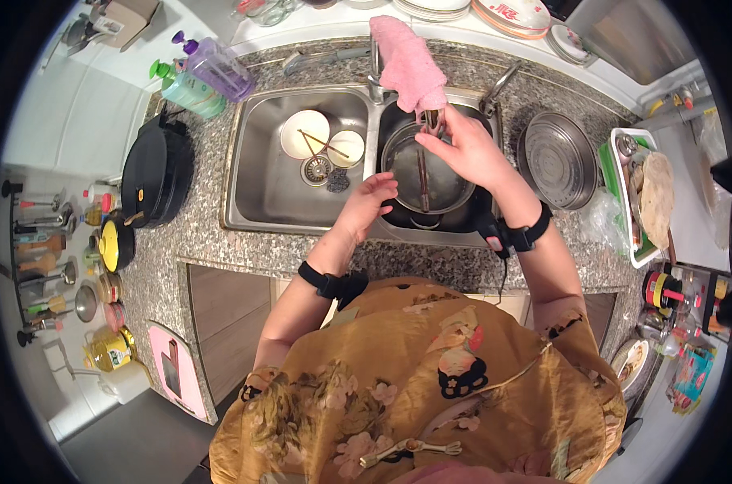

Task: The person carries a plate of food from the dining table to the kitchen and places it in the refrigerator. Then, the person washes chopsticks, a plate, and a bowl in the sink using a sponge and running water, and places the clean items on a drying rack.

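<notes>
My right hand is at the metal faucet spout, thumb and fingers around its end, just below a draped pink cloth. Beneath it, a metal pot in the right basin holds cloudy liquid and a pair of chopsticks. My left hand is empty, fingers apart and slightly curled, over the divider left of the pot. In the left basin are two light bowls, chopsticks lying across them, beside the drain strainer and a steel wool scrubber.
A metal steamer pan and a white-rimmed tray stand right of the sink. Pump bottles and a black appliance are at the left. Stacked plates line the back ledge. A knife lies on a pink board.
</notes>
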`<state>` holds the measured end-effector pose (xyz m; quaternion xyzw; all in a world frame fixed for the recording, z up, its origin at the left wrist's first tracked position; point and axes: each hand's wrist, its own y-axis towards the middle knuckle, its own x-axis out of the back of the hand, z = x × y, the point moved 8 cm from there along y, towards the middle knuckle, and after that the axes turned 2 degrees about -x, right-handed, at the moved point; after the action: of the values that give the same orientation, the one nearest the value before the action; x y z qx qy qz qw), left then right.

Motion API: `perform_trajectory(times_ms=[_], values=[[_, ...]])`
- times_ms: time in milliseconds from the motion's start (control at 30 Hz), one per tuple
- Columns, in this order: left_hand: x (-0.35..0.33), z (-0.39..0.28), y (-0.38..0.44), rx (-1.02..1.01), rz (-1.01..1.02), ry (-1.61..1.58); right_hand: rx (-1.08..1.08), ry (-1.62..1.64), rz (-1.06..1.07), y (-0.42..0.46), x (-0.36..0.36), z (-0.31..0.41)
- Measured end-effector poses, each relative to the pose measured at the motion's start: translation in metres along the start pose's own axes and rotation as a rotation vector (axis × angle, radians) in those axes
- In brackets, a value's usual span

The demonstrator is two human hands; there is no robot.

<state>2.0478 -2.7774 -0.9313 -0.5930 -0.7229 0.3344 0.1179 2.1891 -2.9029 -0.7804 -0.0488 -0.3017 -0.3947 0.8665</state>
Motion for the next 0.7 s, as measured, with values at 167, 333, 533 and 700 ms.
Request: perform_trajectory(times_ms=[167,333,533,700], values=[[-0.011,-0.039,-0.011,-0.395,0.03,0.068,0.001,-0.224,0.081,0.009,-0.031,0.031],[-0.006,-0.08,-0.025,-0.506,0.008,0.065,0.033,-0.312,0.123,0.033,-0.064,0.06],[0.09,-0.066,-0.002,-0.212,-0.165,0.203,0.016,-0.394,0.203,0.08,-0.114,0.086],[0.209,-0.003,0.047,0.158,-0.271,-0.13,0.108,-0.531,0.036,0.139,-0.146,0.123]])
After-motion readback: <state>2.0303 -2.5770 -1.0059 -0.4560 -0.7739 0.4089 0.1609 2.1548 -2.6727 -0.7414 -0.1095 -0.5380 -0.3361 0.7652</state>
